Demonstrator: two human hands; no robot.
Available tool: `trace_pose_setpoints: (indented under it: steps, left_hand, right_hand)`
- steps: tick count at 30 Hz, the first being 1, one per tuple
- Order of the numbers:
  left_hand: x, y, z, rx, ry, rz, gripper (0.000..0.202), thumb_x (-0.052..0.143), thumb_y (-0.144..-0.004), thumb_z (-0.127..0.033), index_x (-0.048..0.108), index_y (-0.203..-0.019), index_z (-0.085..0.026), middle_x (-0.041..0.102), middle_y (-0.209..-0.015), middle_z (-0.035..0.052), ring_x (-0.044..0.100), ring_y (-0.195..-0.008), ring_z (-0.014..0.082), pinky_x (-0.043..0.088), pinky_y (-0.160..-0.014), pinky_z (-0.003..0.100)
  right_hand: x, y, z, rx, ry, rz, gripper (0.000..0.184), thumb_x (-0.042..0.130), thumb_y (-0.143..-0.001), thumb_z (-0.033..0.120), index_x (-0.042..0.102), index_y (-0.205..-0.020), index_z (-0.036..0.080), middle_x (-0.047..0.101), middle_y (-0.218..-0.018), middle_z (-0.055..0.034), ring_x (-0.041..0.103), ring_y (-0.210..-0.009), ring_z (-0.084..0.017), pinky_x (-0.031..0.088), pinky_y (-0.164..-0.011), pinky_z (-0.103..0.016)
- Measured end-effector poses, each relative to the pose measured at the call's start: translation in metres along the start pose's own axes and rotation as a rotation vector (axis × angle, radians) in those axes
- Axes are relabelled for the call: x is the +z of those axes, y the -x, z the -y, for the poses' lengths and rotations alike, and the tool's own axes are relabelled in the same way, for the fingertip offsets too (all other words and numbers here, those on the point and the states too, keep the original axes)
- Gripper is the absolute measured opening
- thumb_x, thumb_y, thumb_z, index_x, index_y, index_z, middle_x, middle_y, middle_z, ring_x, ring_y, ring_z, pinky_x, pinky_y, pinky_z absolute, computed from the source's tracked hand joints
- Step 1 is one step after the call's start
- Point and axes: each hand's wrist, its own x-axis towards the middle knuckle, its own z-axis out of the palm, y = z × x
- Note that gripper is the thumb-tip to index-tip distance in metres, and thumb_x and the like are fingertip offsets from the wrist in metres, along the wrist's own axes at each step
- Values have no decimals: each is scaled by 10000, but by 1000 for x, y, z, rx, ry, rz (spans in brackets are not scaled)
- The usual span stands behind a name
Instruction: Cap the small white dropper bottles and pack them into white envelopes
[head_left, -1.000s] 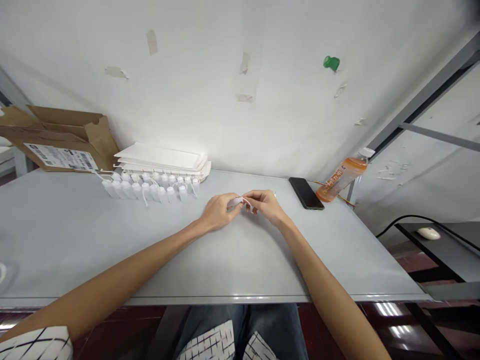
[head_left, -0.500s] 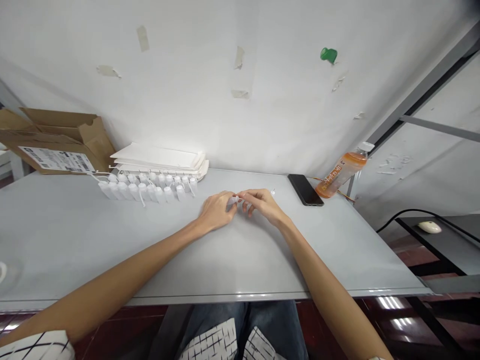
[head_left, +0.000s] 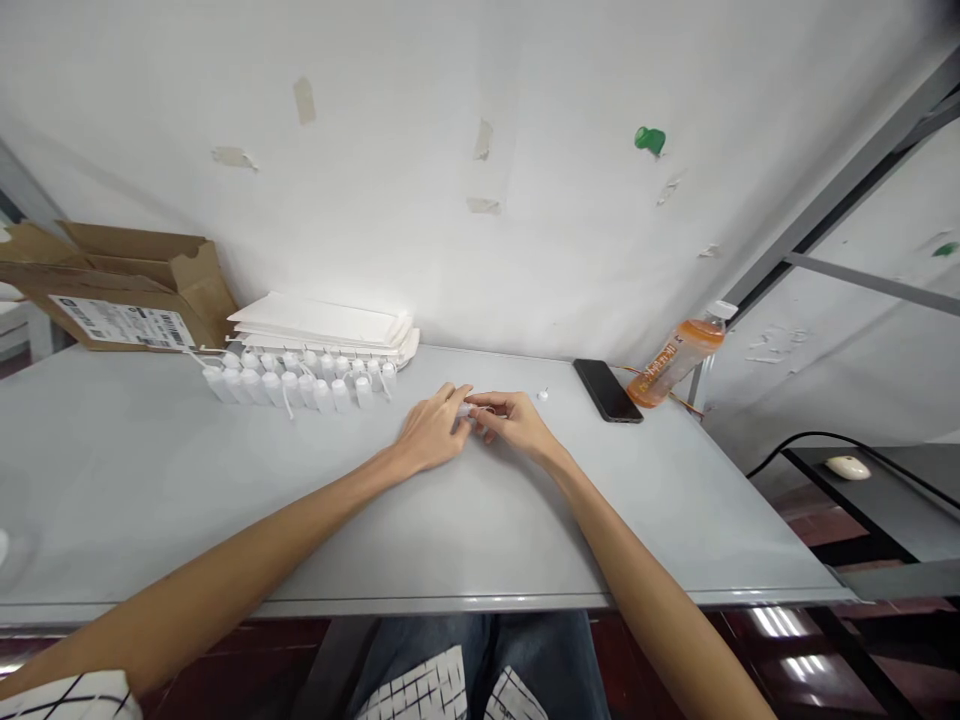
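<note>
My left hand (head_left: 433, 430) and my right hand (head_left: 511, 420) meet over the middle of the grey table (head_left: 480, 520). Both pinch one small white plastic piece (head_left: 466, 410) between their fingertips; most of it is hidden by the fingers. To the left, near the wall, several small white bottles (head_left: 296, 380) stand in two rows with white tags hanging off them. A tiny white cap (head_left: 541, 395) lies alone on the table just right of my right hand.
A stack of white sheets (head_left: 326, 322) lies behind the bottles, and an open cardboard box (head_left: 124, 290) stands at the far left. A black phone (head_left: 607, 390) and an orange drink bottle (head_left: 675, 352) lie at the back right. A side desk holds a white mouse (head_left: 847, 467).
Both hands have stayed together on the small white piece, shifting slightly left and lower. The white strip seen between the fingers earlier is now hidden, and the loose cap is uncovered.
</note>
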Motion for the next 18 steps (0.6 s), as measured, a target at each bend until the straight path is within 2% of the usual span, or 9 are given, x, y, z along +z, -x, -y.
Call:
trace_pose_setpoints:
  steps: [3, 9, 13, 15, 18]
  left_hand:
    - [-1, 0, 1, 9, 76, 5, 565, 418, -888, -242, 460, -1445, -159, 592, -1164, 112, 634, -867, 244, 484, -767, 374]
    - [-4, 0, 4, 24, 287, -31, 569, 320, -933, -287, 417, -1483, -175, 567, -1140, 95, 593, -1002, 249, 464, -880, 386]
    - [-7, -1, 4, 23, 334, -42, 574, 306, -930, -297, 439, -1471, -162, 562, -1120, 97, 579, -963, 242, 460, -877, 393]
    - [-6, -2, 4, 11, 401, -85, 554, 302, -938, -308, 476, -1441, -154, 572, -1097, 98, 575, -975, 239, 458, -882, 384]
    - [-3, -6, 5, -78, 545, -150, 514, 326, -957, -363, 544, -1364, -138, 597, -999, 86, 576, -892, 217, 470, -808, 347]
  right_hand:
    - [-1, 1, 5, -1, -24, -51, 393, 769, -748, 371, 738, -1073, 151, 704, -891, -71, 642, -666, -147, 543, -529, -261]
    - [0, 1, 8, -42, -35, -84, 335, 788, -723, 413, 726, -915, 146, 704, -893, -79, 661, -701, -164, 542, -550, -275]
    - [5, 1, 6, -55, -32, -98, 329, 776, -723, 418, 723, -907, 150, 704, -894, -76, 669, -701, -168, 529, -531, -261]
    - [5, 1, 6, -69, -16, -132, 325, 761, -734, 414, 724, -922, 152, 706, -906, -78, 669, -677, -163, 516, -513, -255]
    - [4, 0, 5, -107, 13, -185, 309, 744, -742, 397, 722, -930, 153, 714, -918, -85, 667, -647, -159, 495, -491, -253]
